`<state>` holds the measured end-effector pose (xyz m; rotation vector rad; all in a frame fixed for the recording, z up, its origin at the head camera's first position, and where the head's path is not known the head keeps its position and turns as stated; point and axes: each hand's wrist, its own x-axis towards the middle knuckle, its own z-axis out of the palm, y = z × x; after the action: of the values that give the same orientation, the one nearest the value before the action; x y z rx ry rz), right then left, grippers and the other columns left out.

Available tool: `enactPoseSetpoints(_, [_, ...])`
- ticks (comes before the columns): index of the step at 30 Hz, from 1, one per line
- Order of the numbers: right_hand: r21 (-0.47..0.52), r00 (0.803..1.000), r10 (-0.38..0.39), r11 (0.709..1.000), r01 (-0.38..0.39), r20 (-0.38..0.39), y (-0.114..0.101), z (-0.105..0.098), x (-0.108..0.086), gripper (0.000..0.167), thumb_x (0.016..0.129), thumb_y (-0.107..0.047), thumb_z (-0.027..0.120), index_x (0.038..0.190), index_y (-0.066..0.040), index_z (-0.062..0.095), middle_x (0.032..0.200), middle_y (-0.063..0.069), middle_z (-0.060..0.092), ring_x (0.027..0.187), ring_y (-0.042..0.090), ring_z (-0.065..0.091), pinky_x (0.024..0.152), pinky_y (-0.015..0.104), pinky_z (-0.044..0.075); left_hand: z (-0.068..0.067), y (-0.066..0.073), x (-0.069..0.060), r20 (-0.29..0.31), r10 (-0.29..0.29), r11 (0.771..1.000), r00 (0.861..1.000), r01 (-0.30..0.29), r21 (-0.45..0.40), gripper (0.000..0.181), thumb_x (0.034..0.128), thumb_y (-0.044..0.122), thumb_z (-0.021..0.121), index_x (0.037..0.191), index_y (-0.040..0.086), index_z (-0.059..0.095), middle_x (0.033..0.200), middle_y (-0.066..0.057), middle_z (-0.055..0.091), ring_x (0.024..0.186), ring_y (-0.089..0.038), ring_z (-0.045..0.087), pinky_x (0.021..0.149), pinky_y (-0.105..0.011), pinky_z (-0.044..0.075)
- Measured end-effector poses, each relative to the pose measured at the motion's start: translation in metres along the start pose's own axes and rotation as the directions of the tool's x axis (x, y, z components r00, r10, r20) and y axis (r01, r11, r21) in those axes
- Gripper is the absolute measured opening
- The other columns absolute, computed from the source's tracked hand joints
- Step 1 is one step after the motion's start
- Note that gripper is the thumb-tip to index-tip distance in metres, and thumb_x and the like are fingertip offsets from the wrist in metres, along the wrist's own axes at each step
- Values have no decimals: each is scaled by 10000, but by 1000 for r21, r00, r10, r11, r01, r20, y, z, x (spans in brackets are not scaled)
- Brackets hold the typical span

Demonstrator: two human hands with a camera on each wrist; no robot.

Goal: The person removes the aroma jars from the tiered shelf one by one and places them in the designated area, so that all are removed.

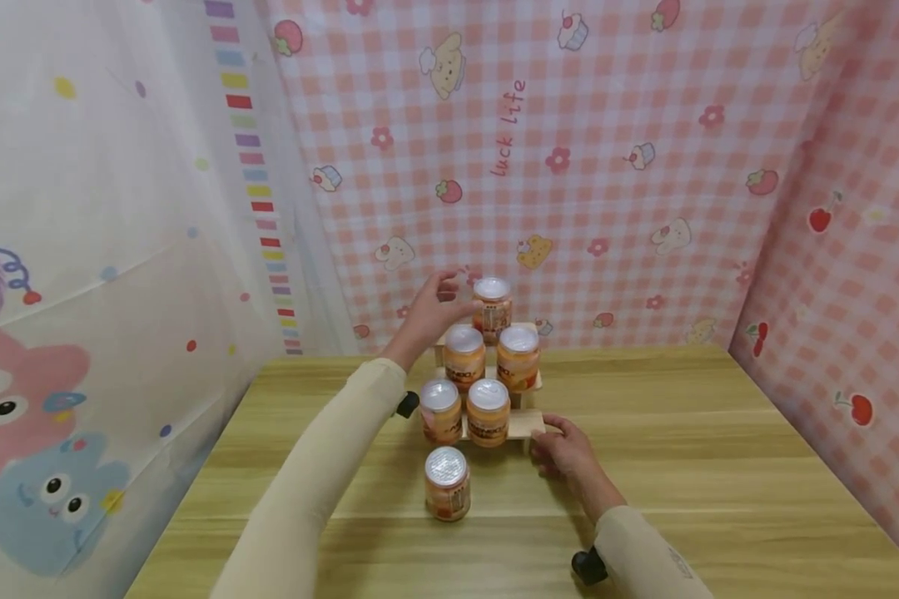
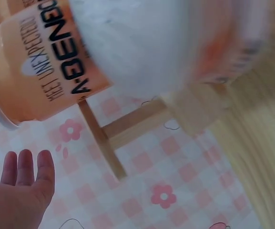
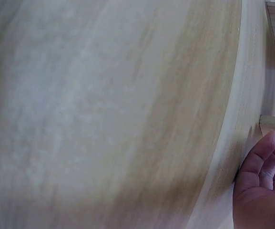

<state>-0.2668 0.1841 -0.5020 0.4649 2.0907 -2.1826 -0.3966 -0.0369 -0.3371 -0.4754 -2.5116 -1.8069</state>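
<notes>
Touching wooden rack (image 1: 525, 425) — right hand (image 1: 573, 457)

- Right of the left grip (image 1: 429, 314), the top can (image 1: 492, 319) blocks the way.
- Behind it, the checked curtain (image 1: 607, 200).
- Left of the right grip (image 1: 572, 457), the wooden stand (image 1: 523, 425) blocks.
- Rightward, bare table (image 1: 707, 466): free passage.

Six jars (image 1: 448, 497) at the frame's lower centre (five on one wooden stand (image 1: 523, 425), one below), two hands (image 1: 429, 316), two sleeves (image 1: 310, 474) and one surface (image 1: 704, 466).
</notes>
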Motion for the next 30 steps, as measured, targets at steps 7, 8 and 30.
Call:
enactPoseSetpoints(7, [7, 1000, 3, 1000, -3, 7, -1, 3, 1, 512, 976, -113, 615, 1428, 3, 404, 945, 72, 596, 702, 145, 602, 531, 290, 509, 5, 7, 13, 60, 14, 998, 998, -18, 56, 737, 845, 352, 800, 1466, 220, 426, 1426, -100, 479, 1310, -304, 448, 1059, -454, 402])
enactPoseSetpoints(8, [7, 1000, 0, 1000, 0, 9, -2, 3, 1, 517, 977, -117, 617, 1430, 4, 400, 946, 74, 595, 702, 144, 601, 533, 290, 508, 6, 7, 14, 69, 16, 998, 997, -20, 58, 715, 851, 333, 796, 1457, 214, 436, 1414, -103, 485, 1299, -307, 456, 1052, -452, 409])
enactPoseSetpoints(30, [-19, 1000, -11, 1000, 11, -4, 2, 0, 1, 509, 985, -122, 608, 1439, -5, 411, 984, 84, 613, 733, 155, 605, 555, 302, 520, 24, 5, 26, 176, -45, 996, 983, 31, 81, 809, 839, 104, 803, 1503, 254, 367, 1359, -67, 500, 1239, -257, 504, 1044, -452, 426])
